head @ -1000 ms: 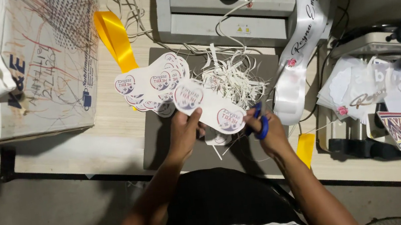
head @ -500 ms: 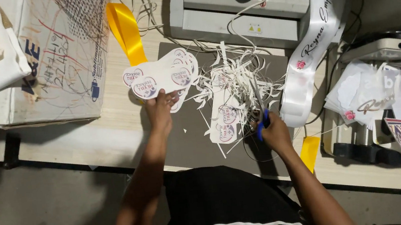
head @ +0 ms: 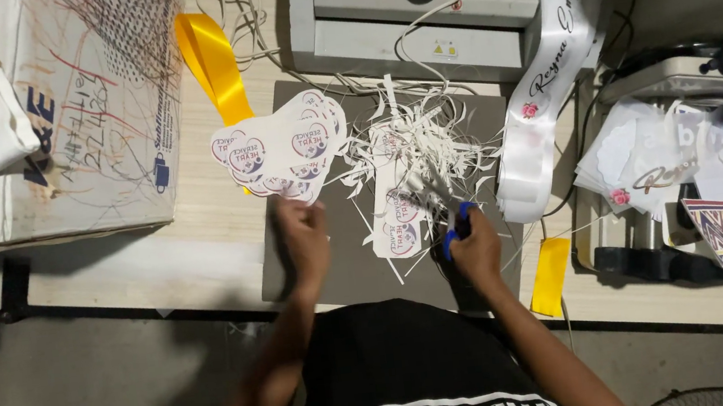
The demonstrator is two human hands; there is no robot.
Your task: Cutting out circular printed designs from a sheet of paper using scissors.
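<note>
A person in a black printed shirt works at a pale wooden surface (head: 202,239), seen from overhead. The left hand (head: 304,241) reaches forward onto a dark grey mat (head: 345,259), its fingertips touching the near edge of a fanned stack of cut-out round stickers (head: 282,144); whether that grip is pinching a sticker or merely resting on the pile cannot be told. The right hand (head: 476,249) is closed around blue-handled scissors (head: 453,229), the blades pointing away into a heap of white paper trimmings (head: 419,147). Just left of the scissors, a strip of uncut stickers (head: 398,217) lies on the mat between the two hands, its far end under the trimmings.

Beyond the mat sits a grey laminating machine (head: 422,15) with a white cord looping across its front. A yellow ribbon (head: 214,61) runs from the top edge down to the sticker stack, and a white lettered sash (head: 546,73) drapes from the machine down the right side of the mat. A scribbled cardboard box (head: 87,107) occupies the left of the surface; a small yellow tag (head: 551,277) lies near the right hand, with loose paper cut-outs (head: 655,151) piled farther right.
</note>
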